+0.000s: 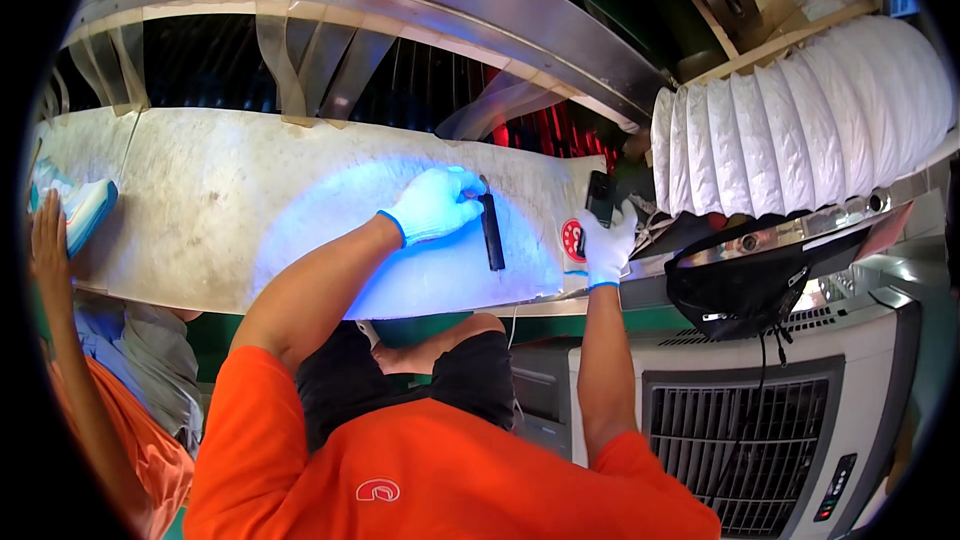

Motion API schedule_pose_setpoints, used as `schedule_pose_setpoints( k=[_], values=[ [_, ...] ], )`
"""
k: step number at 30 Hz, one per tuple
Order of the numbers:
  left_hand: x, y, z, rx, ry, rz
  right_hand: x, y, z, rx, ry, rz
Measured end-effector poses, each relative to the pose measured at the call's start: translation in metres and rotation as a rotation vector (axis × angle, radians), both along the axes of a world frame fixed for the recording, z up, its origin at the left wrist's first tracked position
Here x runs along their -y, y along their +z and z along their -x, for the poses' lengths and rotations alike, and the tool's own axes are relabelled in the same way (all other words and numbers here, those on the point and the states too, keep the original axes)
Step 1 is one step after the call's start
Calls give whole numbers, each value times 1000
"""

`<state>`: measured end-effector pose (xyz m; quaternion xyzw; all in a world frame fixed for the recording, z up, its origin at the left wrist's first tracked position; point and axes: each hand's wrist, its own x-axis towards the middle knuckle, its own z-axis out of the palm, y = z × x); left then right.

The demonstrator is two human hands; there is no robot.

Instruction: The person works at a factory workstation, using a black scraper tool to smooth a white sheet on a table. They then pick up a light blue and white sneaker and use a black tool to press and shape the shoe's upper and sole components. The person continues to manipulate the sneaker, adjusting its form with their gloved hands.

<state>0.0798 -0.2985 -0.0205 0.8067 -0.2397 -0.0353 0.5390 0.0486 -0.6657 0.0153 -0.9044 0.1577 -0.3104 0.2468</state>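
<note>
White gloves with blue cuffs cover both my hands. My left hand (432, 206) is over the blue-lit part of the pale worktop, its fingertips closed at the upper end of a slim black stick-like tool (492, 232). The tool's lower end points toward me; its exact kind is unclear. At the right end of the worktop, my right hand (608, 245) has its thumb and fingers around the lower end of a black phone (601, 192). Just left of that hand lies a flat piece with a red round mark (573, 239).
The stained pale worktop (190, 200) runs along a metal machine with hanging clear strips (290, 60). A wide white ribbed duct (800, 120) and a black bag (735, 285) sit at right, above an air cooler (740, 420). At far left, a co-worker's hand (50, 235) holds a shoe (92, 215).
</note>
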Motion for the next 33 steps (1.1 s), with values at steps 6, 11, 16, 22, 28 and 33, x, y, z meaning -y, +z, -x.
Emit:
schedule_pose_setpoints(
  k=[6,11,16,22,28,33],
  values=[
    [-3,-7,-2,-29,24,13,11,-10,-16,158,391,-1832],
    [-3,-5,-2,13,16,-28,23,-33,-6,23,856,-2006],
    [-4,-3,-2,4,13,-37,19,-28,-3,-53,1043,-1838],
    [-4,-1,-2,11,12,-35,22,-27,-4,-58,994,-1835],
    [-4,-2,-1,35,17,-36,22,-27,-3,-83,906,-1799],
    [-5,-3,-1,43,24,-31,15,-22,0,-109,906,-1737]
  ],
)
